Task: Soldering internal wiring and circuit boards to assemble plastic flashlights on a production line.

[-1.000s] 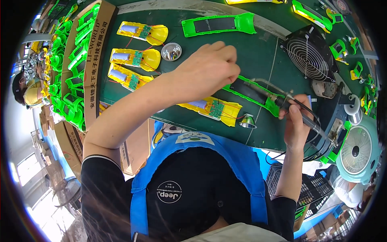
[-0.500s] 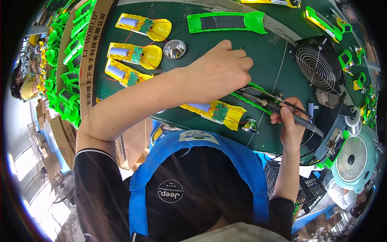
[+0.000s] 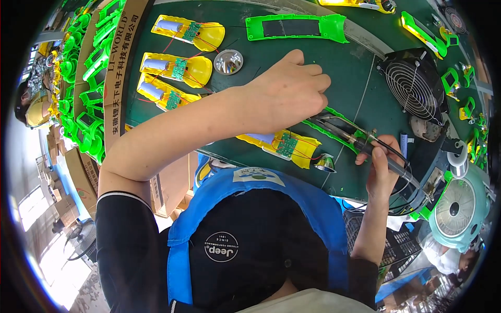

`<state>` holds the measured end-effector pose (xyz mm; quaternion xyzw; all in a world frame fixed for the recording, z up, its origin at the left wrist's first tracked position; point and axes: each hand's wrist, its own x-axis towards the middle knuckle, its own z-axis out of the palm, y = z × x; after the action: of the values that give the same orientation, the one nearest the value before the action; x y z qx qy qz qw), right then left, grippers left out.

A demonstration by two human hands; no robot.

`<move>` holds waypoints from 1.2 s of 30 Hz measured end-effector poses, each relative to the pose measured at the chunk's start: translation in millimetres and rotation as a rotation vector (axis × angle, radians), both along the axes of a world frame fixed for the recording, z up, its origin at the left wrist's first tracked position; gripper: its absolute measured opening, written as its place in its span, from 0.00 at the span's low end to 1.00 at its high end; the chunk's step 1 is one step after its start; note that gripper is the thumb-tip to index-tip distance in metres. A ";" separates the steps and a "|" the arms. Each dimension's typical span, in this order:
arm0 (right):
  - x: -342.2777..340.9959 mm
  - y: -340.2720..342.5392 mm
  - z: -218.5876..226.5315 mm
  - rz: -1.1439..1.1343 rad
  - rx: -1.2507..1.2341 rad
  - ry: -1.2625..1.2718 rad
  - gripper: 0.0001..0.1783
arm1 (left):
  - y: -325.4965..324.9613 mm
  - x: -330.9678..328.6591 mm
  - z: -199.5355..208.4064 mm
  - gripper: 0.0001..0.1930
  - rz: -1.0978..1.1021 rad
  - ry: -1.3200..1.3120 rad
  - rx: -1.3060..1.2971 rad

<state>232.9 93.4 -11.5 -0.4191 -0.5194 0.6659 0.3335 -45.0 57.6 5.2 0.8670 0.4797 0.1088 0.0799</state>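
Observation:
My right hand (image 3: 381, 175) grips a soldering iron (image 3: 403, 172) with a thin metal tube and a black cable alongside. The iron slants up and leftward over a green plastic housing (image 3: 330, 132) lying on the dark green bench (image 3: 339, 88). My left hand (image 3: 292, 88) reaches across, curled knuckles-up at the housing's far end; whatever its fingers hold is hidden beneath it. Just below the left wrist lies a yellow housing (image 3: 311, 148) with a battery and a green circuit board (image 3: 286, 145), wired near a shiny reflector cup (image 3: 325, 164).
Several yellow housings (image 3: 211, 37) with batteries and boards lie at the left, near another reflector (image 3: 228, 62). A green housing with a dark panel (image 3: 297, 27) lies at the back. Right stand a black fan (image 3: 412, 86) and a pale-green fan (image 3: 454, 208); a carton (image 3: 121, 68) of green parts borders the left.
My right hand and the soldering iron have shifted slightly right and down. The left hand stays curled in nearly the same place. The whole view has moved a little.

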 end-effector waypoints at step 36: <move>-32.2 3.5 -28.1 -0.288 0.386 0.111 0.17 | -52.1 47.3 -1.7 0.09 0.053 -0.270 0.117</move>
<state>200.7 96.9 -39.6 -0.3800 -0.5527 0.5222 0.5267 2.4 5.5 3.5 0.8348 0.4800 0.2541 0.0902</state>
